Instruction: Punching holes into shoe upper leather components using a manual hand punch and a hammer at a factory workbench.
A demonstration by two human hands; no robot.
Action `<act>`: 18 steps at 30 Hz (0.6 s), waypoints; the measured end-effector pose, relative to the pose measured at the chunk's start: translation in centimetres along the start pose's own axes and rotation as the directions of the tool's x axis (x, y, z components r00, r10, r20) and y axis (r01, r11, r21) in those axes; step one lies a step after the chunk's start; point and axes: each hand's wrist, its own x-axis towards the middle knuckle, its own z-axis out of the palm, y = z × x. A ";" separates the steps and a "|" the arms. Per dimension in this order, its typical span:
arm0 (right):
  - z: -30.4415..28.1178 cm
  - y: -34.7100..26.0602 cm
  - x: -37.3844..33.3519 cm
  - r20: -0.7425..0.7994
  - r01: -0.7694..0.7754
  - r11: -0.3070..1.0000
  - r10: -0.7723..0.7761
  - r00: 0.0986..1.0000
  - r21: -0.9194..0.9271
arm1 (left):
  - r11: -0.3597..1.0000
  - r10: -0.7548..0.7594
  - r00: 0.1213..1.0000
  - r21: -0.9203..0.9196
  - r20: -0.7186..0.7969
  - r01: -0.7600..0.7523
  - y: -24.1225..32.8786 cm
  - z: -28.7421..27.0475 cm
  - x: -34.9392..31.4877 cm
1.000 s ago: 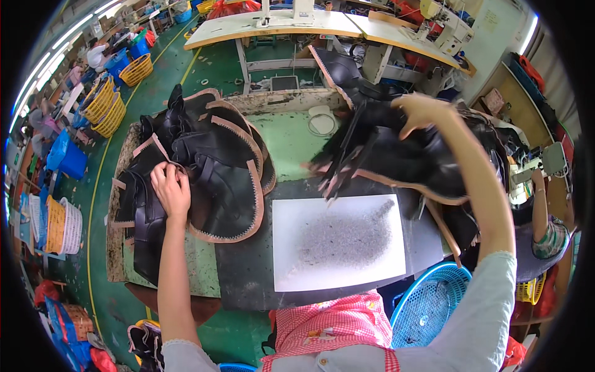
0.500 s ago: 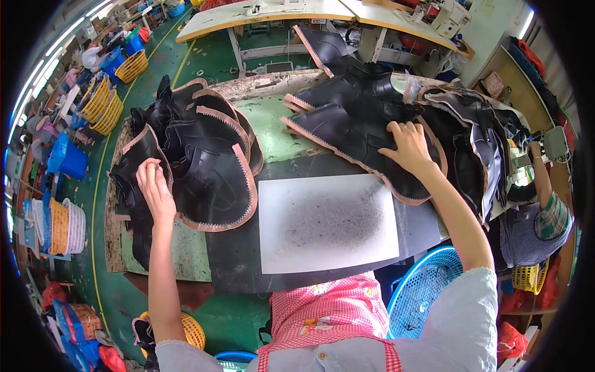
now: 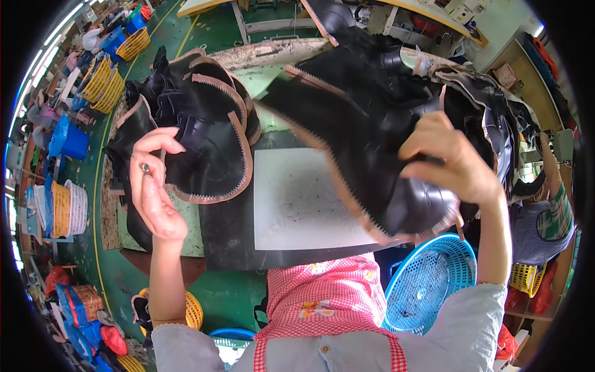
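My right hand [image 3: 455, 158] is closed on a black leather boot upper [image 3: 365, 146] with a zigzag-cut, pinkish edge. The upper is raised from the right-hand pile, blurred by motion, and hangs over the right part of a white board [image 3: 291, 204] with dark smudges. My left hand [image 3: 155, 186] has its fingers curled round a small tool whose round metal end shows between them; its kind I cannot make out. Beside that hand lies the left pile of black boot uppers [image 3: 211, 149], partly hidden by the hand.
More black uppers [image 3: 384, 62] lie overlapped at the right and back of the worktable. A blue plastic basket [image 3: 427, 279] stands below its right front edge. At the right a co-worker [image 3: 539, 229] sits by a machine. Yellow baskets [image 3: 108, 93] and a blue bin [image 3: 68, 137] stand left.
My right hand has lifted an upper from the right pile and drawn it toward me, partly over the white board. My left hand has moved off the left pile and turned, showing the tool's end.
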 end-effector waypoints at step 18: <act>10.5 9.6 -15.4 -0.488 -0.715 0.698 0.610 0.625 -0.043 | 0.995 0.090 0.799 -0.021 0.594 -0.096 -0.8 14.1 -8.2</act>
